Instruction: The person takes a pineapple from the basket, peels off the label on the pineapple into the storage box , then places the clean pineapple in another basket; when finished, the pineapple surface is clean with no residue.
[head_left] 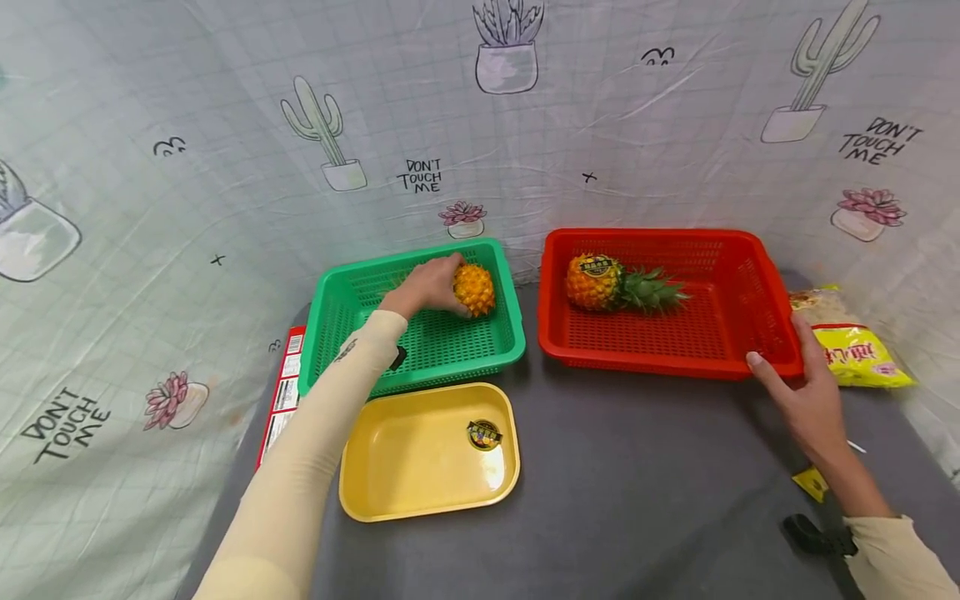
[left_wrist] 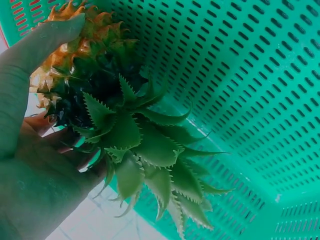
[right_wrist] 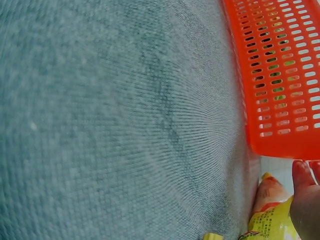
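Inside the green basket (head_left: 420,369), my left hand (head_left: 437,283) grips a small orange pineapple (head_left: 476,291). In the left wrist view, its thumb lies over the pineapple body (left_wrist: 92,37) and the fingers pass beneath, partly hidden; the spiky green crown (left_wrist: 155,160) points away from the thumb. My right hand (head_left: 810,400) rests at the front right corner of the red basket (head_left: 780,354), thumb along the front and fingers along the right side. The right wrist view shows its fingertips (right_wrist: 301,170) at the basket corner. Another pineapple (head_left: 592,287) lies on its side in the red basket.
A yellow tray (head_left: 420,504) with a black round label stands before the green basket. Yellow packaged food (head_left: 862,354) lies right of the red basket. A red-and-white box (head_left: 285,392) sits at left, and a small yellow packet (head_left: 810,483) near my right forearm. Printed cloth hangs behind.
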